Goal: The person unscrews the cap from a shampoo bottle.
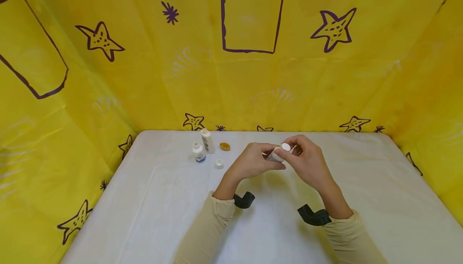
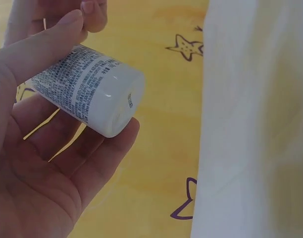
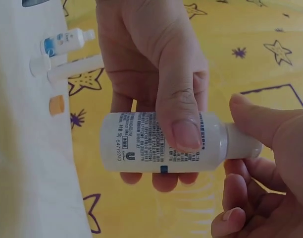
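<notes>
My left hand (image 1: pixel 253 160) grips a small white bottle (image 3: pixel 141 141) around its body, thumb across the printed label. In the head view the bottle is tilted and partly hidden by the fingers. The left wrist view shows its smooth base facing outward. At the other end, my right hand (image 1: pixel 307 161) pinches the white cap (image 3: pixel 240 141) between thumb and fingers. That cap sits at the bottle's neck in the right wrist view. Both hands are raised over the white table.
To the left on the table (image 1: pixel 162 207) stand a white bottle with a blue label (image 1: pixel 199 153), uncapped, and a slimmer white bottle (image 1: pixel 207 141). Near them lie an orange cap (image 1: pixel 225 146) and a white cap (image 1: pixel 219 163). Yellow patterned cloth (image 1: pixel 202 83) surrounds the table.
</notes>
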Demonstrator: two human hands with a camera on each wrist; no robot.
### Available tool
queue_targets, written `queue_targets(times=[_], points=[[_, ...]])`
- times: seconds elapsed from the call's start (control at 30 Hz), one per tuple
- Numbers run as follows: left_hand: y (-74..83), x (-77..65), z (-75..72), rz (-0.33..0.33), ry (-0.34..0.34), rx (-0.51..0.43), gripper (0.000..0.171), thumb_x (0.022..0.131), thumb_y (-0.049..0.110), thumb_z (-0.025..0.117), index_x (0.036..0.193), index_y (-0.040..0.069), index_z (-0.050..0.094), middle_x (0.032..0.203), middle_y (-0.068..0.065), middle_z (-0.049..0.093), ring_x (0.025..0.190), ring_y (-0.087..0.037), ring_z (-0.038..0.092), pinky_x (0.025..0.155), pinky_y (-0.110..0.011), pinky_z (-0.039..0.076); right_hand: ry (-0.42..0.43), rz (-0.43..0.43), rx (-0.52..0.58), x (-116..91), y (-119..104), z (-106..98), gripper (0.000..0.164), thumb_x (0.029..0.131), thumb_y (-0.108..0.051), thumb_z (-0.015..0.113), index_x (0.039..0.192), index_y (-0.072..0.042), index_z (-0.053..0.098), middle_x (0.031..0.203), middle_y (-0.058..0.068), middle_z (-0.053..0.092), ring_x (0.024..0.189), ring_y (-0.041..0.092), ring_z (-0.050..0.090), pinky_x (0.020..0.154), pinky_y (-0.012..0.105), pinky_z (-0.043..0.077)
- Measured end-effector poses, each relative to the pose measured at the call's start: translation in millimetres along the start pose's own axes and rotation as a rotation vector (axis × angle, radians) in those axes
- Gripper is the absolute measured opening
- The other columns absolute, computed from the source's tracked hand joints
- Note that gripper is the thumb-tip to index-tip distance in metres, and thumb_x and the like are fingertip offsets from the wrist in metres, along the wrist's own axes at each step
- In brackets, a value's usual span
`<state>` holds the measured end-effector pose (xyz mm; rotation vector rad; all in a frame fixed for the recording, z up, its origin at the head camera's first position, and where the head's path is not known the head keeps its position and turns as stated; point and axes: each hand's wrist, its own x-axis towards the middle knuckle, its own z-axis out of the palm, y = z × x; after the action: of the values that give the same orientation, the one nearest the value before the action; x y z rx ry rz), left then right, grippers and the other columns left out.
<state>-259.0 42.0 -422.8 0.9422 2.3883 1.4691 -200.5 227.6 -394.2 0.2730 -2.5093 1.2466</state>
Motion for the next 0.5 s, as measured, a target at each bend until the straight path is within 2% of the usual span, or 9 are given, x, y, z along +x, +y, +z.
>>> queue_targets(times=[0.13,0.27,0.5], points=[[-0.9,-1.0,-1.0,-0.006,-0.003,-0.002,0.036,0.083,0.036,0.085,0.118,0.035,0.075,0.105,0.007,0.077,0.081,-0.007,0.063,0.069,-0.023,0.053,-0.011,-0.06,0.002,0.1,2.5,1.3,0.024,0.09,-0.018,0.078,0.111,-0.008,0.07,0.094,0.007,0.064,0.072,0.013,0.052,0.06,0.022,0.047],[-2.4,-1.4,-1.7,-0.012,-0.012,-0.005,0.037,0.084,0.034,0.084,0.12,0.032,0.074,0.105,0.011,0.075,0.088,-0.007,0.068,0.073,-0.024,0.056,-0.032,-0.11,-0.013,-0.5,4.9,1.1,0.029,0.092,-0.013,0.075,0.121,-0.01,0.071,0.101,0.006,0.066,0.07,0.011,0.05,0.059,0.023,0.046],[-3.0,-0.6,-3.3,-0.014,-0.014,-0.001,0.034,0.086,0.034,0.083,0.118,0.027,0.073,0.104,0.008,0.075,0.091,-0.012,0.07,0.071,-0.025,0.056,-0.097,-0.185,0.03,-0.3,4.2,-3.2,0.04,0.098,-0.007,0.066,0.137,-0.011,0.064,0.122,0.007,0.069,0.072,0.012,0.051,0.063,0.022,0.047]])
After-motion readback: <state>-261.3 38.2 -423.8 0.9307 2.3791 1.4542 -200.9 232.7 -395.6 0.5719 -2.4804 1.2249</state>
